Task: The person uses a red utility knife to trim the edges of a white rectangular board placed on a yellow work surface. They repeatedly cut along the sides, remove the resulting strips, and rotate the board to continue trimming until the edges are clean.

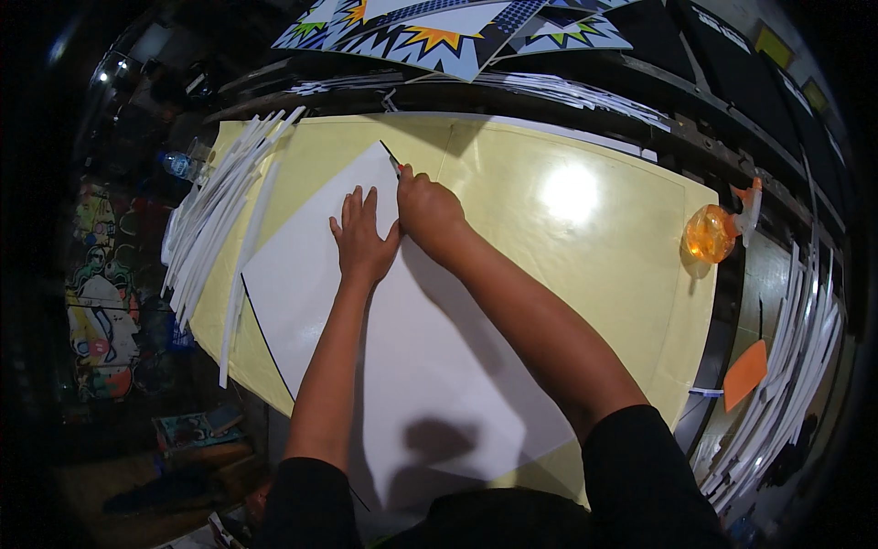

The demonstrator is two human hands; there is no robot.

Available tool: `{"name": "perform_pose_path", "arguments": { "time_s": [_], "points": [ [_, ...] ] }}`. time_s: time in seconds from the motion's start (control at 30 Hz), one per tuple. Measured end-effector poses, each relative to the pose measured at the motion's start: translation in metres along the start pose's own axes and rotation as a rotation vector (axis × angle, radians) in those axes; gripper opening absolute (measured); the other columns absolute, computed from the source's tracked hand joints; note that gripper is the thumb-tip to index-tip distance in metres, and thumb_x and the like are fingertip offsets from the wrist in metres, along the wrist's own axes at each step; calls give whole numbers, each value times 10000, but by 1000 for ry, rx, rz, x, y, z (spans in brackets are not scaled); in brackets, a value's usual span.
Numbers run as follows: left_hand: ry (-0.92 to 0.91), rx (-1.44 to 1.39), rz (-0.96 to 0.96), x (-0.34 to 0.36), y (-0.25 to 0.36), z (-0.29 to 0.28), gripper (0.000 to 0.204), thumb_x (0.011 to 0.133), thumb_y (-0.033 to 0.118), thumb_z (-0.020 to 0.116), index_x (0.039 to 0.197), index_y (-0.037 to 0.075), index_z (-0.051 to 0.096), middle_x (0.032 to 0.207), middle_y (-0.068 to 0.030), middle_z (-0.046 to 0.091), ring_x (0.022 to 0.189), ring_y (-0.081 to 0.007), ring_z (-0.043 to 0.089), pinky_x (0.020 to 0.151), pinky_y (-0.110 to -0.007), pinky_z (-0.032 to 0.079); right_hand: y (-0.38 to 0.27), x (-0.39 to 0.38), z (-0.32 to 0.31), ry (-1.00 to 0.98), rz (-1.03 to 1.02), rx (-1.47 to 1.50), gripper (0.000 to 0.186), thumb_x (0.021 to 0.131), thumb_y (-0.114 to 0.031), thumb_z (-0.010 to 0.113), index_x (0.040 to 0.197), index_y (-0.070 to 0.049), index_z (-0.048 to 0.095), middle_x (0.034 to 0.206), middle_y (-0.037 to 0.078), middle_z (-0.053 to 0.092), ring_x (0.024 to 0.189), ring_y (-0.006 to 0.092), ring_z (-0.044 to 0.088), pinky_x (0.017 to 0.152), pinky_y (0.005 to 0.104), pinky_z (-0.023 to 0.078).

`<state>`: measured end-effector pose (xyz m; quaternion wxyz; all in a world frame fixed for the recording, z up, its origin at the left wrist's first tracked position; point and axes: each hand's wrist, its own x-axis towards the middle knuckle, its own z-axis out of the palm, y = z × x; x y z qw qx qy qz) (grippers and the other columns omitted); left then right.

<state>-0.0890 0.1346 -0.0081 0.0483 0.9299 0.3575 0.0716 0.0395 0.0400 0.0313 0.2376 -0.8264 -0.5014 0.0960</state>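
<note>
A large white sheet (311,265) lies turned at an angle on the pale yellow table covering (549,238). My left hand (364,242) rests flat on the sheet near its far corner, fingers spread. Just to its right, my right hand (430,212) is closed around a slim cutter knife (396,166). The knife's tip points away from me, by the sheet's far corner. Most of its handle is hidden in my fist. My forearms cast shadows over the sheet.
Long white offcut strips (215,206) are piled at the table's left edge. An orange spray bottle (712,233) stands at the right edge. Beyond that side are an orange squeegee-like piece (745,373) and more strips (782,389). Printed boards with starburst shapes (439,38) lie at the back.
</note>
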Motion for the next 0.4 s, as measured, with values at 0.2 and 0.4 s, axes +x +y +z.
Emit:
{"name": "perform_pose_path", "arguments": {
  "time_s": [0.2,0.4],
  "points": [
    [5,-12,8,-1,0,0,735,895,432,620,1490,77,373,1584,-182,286,1478,-344,231,1151,-631,138,7,-67,-21,-71,59,59,499,913,-78,551,1363,98,423,972,207,637,759,320,705,602,377,584],
    [14,-42,25,0,0,3,744,904,443,613,1497,74,357,1588,-189,273,1482,-373,208,1150,-650,105,19,-135,-39,-285,125,16,603,932,-104,545,1471,49,325,966,222,617,733,320,705,547,408,575]
  ]
}}
